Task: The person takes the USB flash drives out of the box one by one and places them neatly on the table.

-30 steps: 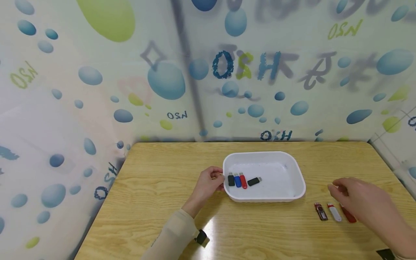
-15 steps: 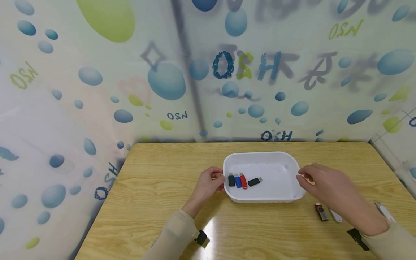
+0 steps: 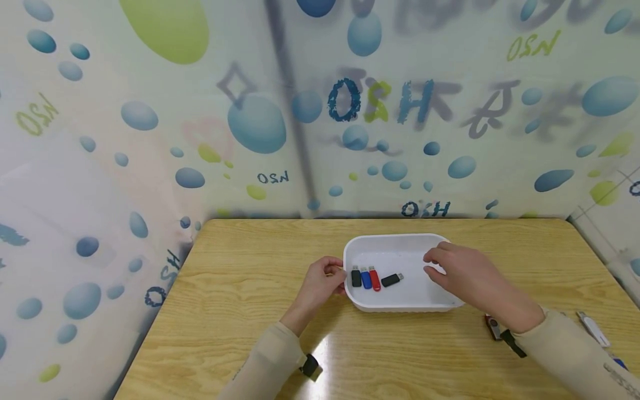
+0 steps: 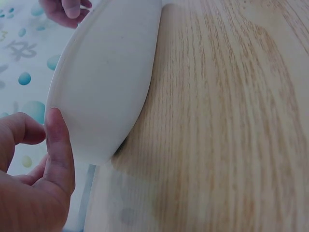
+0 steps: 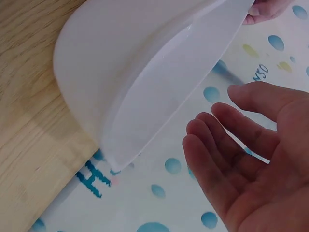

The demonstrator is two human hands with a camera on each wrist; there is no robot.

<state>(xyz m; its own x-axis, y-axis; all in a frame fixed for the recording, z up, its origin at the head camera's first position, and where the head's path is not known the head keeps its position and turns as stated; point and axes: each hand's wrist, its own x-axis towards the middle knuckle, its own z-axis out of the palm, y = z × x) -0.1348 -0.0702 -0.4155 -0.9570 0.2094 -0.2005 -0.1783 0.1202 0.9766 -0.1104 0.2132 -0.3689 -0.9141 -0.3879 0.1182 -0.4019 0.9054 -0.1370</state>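
we see the left hand [image 3: 320, 278] pinching the rim of the white tub [image 3: 400, 307] at its left end. the right hand [image 3: 462, 275] is over the tub's right end, holding nothing, its thumb and fingers loosely apart. inside the tub, toward its left end, we find a black usb stick [image 3: 356, 278], a blue usb stick [image 3: 366, 280] and a red usb stick [image 3: 374, 279] side by side, and a tilted usb stick [image 3: 390, 280], also black, just right of them.

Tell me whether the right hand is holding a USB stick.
No: the right wrist view shows the right hand with a bare palm and nothing between thumb and fingers.
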